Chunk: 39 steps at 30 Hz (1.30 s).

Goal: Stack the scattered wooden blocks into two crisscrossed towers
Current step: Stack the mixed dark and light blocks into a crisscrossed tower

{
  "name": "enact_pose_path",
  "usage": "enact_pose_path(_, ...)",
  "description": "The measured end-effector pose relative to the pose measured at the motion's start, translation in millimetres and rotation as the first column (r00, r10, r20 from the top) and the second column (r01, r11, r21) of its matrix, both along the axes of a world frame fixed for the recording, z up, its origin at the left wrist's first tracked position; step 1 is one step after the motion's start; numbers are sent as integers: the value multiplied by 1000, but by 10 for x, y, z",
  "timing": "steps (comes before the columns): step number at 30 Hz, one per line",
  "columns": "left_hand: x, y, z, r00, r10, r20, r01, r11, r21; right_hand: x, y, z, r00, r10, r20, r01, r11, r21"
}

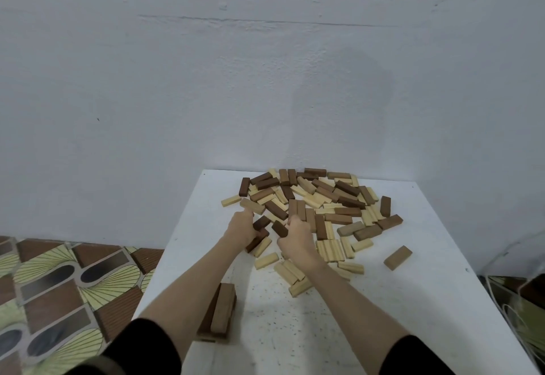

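A heap of light and dark wooden blocks (pixel 321 203) lies scattered across the far half of the white table (pixel 413 301). My left hand (pixel 240 228) reaches into the heap's near left side and grips a dark block (pixel 261 222). My right hand (pixel 295 240) is beside it, fingers curled round another dark block (pixel 279 228). A short stack of brown blocks (pixel 221 312) stands near the table's front left edge, partly hidden behind my left forearm.
One brown block (pixel 397 257) lies apart at the right of the heap. A white wall stands right behind the table. Patterned floor (pixel 59 295) lies to the left, and cables with a dark object (pixel 519 301) sit at the right edge.
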State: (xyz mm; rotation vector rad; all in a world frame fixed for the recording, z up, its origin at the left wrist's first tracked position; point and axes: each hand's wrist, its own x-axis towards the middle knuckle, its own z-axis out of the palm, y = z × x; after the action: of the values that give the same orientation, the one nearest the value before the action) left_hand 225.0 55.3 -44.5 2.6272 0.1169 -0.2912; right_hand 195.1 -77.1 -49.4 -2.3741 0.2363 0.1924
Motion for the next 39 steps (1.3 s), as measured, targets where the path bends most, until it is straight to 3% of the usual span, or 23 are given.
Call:
enact_pose_path(2,18,13,-9,999,28,-22,-28,999,-26,25,-110,22,998,-53,-18,54,997,51)
enact_pose_path(5,22,39,-1,999,45,-29,-45,999,7,99,-263,-16,984,-168,-53,176,948,266)
enact_pose_path(9,-16,36,66,998,43,-38,-37,989,142,103,-417,-42,948,-257,-190,320,756,572)
enact_pose_path(11,-35,27,54,997,10,-81,5,983,184,100,-475,-50,939,-267,-216,343,698,628)
enact_pose_path(18,-139,-31,-7,980,-39,-195,58,994,92,-7,-580,-68,951,-239,-196,307,665,681)
enact_pose_path(24,-257,-86,73,992,30,-124,-23,998,58,-188,-701,-8,949,-249,-192,308,623,719)
enact_pose_path(29,-378,-144,221,982,127,140,-89,963,-254,-455,-899,80,948,-248,-200,309,554,773)
enact_pose_path(33,-638,-425,384,987,116,109,-61,909,-411,-705,-1112,76,919,-321,-227,374,534,759)
enact_pose_path(36,-902,-673,341,994,103,40,-75,895,-439,-908,-1239,25,904,-372,-209,398,557,728)
enact_pose_path(39,-1148,-844,194,994,110,-20,-106,864,-492,-1102,-1304,-58,906,-391,-161,398,658,639)
